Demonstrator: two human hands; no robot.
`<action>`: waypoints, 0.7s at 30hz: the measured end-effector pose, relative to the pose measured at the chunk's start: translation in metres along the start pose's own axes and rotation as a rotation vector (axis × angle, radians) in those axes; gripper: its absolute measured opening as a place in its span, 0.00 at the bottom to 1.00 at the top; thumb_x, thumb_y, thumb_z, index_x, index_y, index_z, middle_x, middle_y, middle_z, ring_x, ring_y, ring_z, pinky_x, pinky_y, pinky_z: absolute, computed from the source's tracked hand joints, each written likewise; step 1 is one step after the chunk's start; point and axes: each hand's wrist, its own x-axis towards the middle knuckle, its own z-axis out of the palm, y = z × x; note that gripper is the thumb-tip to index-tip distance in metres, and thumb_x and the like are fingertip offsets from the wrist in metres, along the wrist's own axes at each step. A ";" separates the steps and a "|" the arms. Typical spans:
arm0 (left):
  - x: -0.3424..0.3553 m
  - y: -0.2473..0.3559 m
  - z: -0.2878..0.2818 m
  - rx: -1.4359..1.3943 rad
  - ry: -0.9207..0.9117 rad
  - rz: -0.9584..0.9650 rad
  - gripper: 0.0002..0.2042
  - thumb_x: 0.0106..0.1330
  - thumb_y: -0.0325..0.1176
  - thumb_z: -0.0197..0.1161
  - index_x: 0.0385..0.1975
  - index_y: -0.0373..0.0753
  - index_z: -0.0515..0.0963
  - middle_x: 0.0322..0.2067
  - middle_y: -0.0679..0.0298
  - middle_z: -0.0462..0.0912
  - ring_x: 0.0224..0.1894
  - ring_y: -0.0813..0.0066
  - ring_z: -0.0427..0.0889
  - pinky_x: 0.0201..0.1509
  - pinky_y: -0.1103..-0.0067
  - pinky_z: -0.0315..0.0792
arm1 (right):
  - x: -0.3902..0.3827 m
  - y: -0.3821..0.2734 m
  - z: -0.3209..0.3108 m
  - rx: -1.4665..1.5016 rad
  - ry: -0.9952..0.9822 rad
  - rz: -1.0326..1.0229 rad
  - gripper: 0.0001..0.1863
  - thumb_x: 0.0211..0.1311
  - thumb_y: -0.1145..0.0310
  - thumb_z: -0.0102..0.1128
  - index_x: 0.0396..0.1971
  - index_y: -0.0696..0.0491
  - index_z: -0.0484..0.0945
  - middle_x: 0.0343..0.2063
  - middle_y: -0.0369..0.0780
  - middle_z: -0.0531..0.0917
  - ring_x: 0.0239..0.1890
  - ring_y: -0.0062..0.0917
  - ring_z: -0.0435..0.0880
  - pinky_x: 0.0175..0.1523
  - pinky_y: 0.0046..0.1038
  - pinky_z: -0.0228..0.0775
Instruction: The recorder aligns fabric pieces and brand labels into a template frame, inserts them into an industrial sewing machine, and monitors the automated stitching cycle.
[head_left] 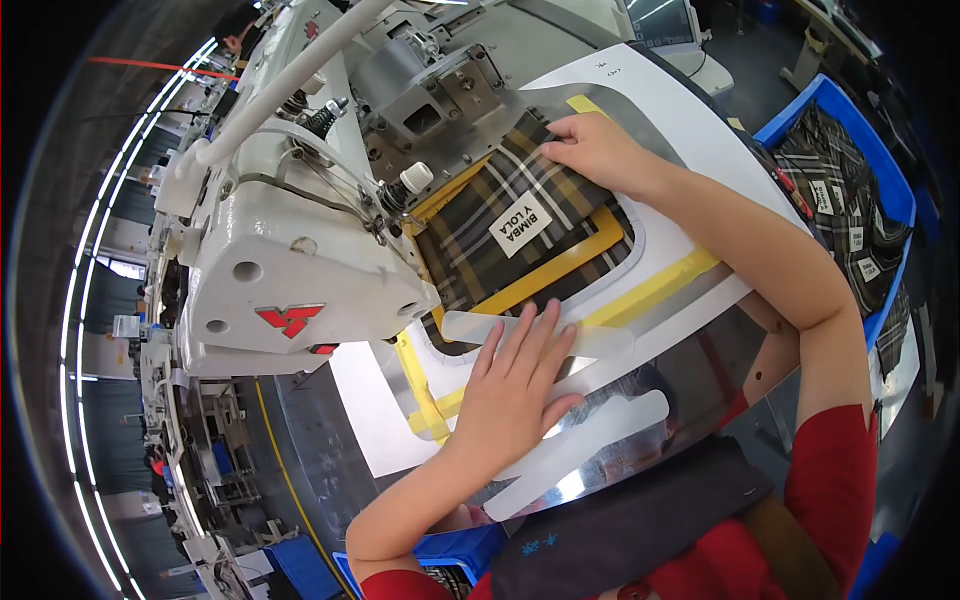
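Dark plaid fabric (465, 225) with a white printed label (521, 224) lies over a yellow frame (560, 268), beside the head of a white sewing machine (300, 250). At the fabric's far right edge, my right hand (598, 152) pinches the cloth between thumb and fingers. My left hand (510, 385) rests palm down at the near side, fingers stretched out over a frosted plastic strip (468, 326). Under both lies a white sheet (370, 390) with yellow tape (655, 293) along its cut-out. Another frosted strip (590, 445) lies nearer to me.
A blue bin (905, 190) at the right holds several labelled plaid pieces (830, 170). Small red-handled snips (795, 192) lie by it. The machine's metal clamp block (430, 100) stands behind the fabric. Below me is another blue bin (460, 548). A screen unit (665, 25) stands far back.
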 end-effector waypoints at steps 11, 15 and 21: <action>-0.033 0.030 -0.034 -0.310 -0.208 -0.099 0.32 0.58 0.46 0.63 0.60 0.34 0.65 0.63 0.50 0.63 0.59 0.57 0.70 0.58 0.67 0.65 | 0.006 0.015 0.007 0.029 0.061 -0.086 0.15 0.57 0.65 0.58 0.38 0.61 0.79 0.27 0.47 0.82 0.32 0.31 0.81 0.41 0.31 0.71; -0.054 -0.026 -0.022 -0.128 0.073 -0.366 0.14 0.62 0.34 0.56 0.46 0.37 0.77 0.51 0.58 0.77 0.52 0.58 0.75 0.55 0.66 0.66 | -0.002 0.004 0.014 -0.031 -0.020 -0.037 0.16 0.61 0.67 0.57 0.43 0.65 0.75 0.29 0.42 0.82 0.32 0.22 0.79 0.40 0.25 0.69; -0.039 -0.130 0.009 -0.349 0.280 -0.663 0.12 0.61 0.20 0.51 0.42 0.31 0.78 0.45 0.51 0.79 0.49 0.54 0.75 0.54 0.71 0.67 | -0.005 0.010 0.024 -0.007 -0.020 -0.131 0.12 0.61 0.66 0.57 0.31 0.62 0.75 0.21 0.42 0.79 0.25 0.25 0.73 0.34 0.30 0.65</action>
